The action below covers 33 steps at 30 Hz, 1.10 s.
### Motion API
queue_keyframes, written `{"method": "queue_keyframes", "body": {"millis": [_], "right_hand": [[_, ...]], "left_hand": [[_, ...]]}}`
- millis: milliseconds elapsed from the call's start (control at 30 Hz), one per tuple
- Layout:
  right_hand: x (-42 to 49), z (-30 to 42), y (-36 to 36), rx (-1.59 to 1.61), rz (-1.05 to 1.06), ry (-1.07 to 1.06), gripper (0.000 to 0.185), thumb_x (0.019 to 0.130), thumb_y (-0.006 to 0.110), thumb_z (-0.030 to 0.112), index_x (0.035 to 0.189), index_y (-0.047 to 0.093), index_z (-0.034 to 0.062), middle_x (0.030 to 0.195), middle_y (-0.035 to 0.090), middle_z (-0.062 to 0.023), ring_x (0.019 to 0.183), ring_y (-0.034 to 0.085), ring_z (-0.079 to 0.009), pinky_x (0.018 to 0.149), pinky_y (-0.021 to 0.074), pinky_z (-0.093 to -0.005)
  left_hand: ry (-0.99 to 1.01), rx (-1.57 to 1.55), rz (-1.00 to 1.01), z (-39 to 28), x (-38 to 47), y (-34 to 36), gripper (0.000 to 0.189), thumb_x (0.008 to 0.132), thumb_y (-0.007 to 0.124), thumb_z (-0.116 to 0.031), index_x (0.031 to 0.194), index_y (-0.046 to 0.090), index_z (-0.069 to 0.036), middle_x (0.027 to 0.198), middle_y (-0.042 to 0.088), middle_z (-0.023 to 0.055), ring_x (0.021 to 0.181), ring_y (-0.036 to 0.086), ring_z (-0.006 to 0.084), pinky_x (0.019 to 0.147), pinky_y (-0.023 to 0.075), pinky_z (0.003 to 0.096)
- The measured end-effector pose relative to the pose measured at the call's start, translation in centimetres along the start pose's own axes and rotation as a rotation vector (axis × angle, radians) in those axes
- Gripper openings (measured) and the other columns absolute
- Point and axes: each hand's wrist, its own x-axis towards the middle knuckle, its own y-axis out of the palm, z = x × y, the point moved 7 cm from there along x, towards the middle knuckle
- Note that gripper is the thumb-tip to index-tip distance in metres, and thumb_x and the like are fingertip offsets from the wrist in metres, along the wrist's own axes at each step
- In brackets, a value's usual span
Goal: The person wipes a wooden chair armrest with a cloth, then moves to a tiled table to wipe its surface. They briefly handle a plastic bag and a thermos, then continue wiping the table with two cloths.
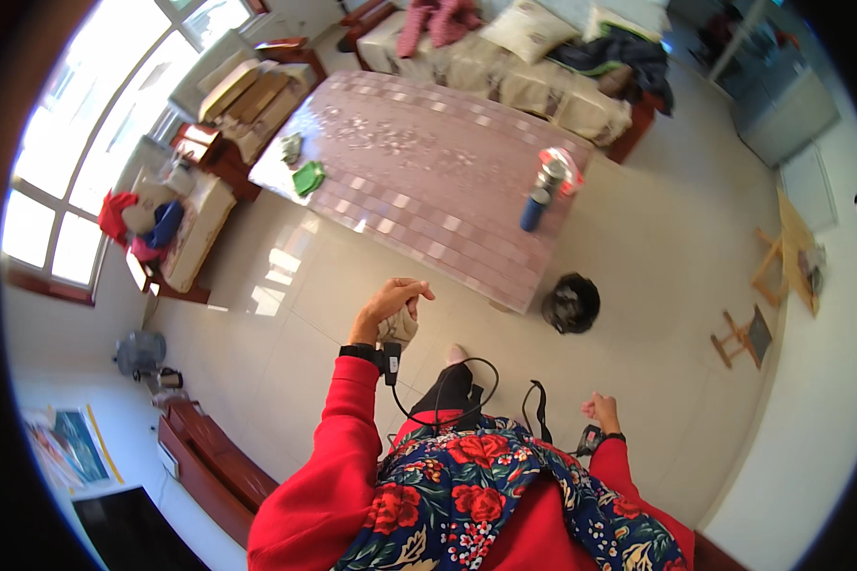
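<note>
My left hand (398, 300) is raised in front of me over the tiled floor, short of the table's near edge, its fingers curled round a beige cloth (398, 328) that hangs below the palm. Low at my right side, my right hand (601, 410) is loosely curled; no object shows in it. Ahead stands a table with a pink patterned cover (428, 178). On its left end lie a green cloth (308, 178) and a greyish cloth (291, 148). Near its right end are a blue bottle (534, 211), a metallic flask (553, 171) and a red and white bag (571, 165).
A black-lined bin (571, 303) stands by the table's near right corner. Beyond the table is a covered sofa (471, 71); armchairs (200, 228) stand left. A folding stool (746, 337) and a wooden easel-like piece (789, 257) are right. A dark red cabinet (214, 464) lies lower left.
</note>
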Motion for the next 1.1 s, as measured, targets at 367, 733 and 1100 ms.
{"method": "queue_keyframes", "body": {"millis": [367, 733, 1100], "right_hand": [[-8.9, -18.4, -16.3, 0.226, -0.286, 0.103, 0.044, 0.091, 0.051, 0.029, 0.064, 0.062, -0.0035, 0.063, 0.065, -0.0140, 0.052, 0.066, -0.0214, 0.046, 0.0513, -0.0298], [-22.5, -36.4, -19.6, 0.633, -0.509, 0.474, 0.035, 0.091, 0.054, 0.026, 0.077, 0.063, -0.0051, 0.072, 0.068, -0.0159, 0.056, 0.066, -0.0241, 0.048, 0.0534, -0.0323], [-24.4, -39.3, -16.5, 0.773, -0.513, 0.560, 0.037, 0.092, 0.050, 0.024, 0.075, 0.064, -0.0061, 0.071, 0.067, -0.0162, 0.058, 0.067, -0.0240, 0.050, 0.0535, -0.0315]], "left_hand": [[-0.046, 0.035, 0.372, -1.5, 1.9, 23.6, 0.032, 0.097, 0.053, -0.027, 0.089, 0.067, 0.001, 0.050, 0.044, -0.0039, 0.044, 0.050, 0.0086, 0.046, 0.0432, 0.0235], [-0.069, 0.286, 0.742, -3.8, 2.6, 45.9, 0.035, 0.099, 0.049, -0.027, 0.089, 0.065, 0.002, 0.049, 0.041, -0.0038, 0.043, 0.050, 0.0087, 0.045, 0.0425, 0.0234], [-0.087, 0.359, 0.811, -6.7, 5.5, 54.1, 0.035, 0.099, 0.047, -0.028, 0.085, 0.063, -0.001, 0.050, 0.040, -0.0036, 0.043, 0.048, 0.0095, 0.044, 0.0408, 0.0234]]}}
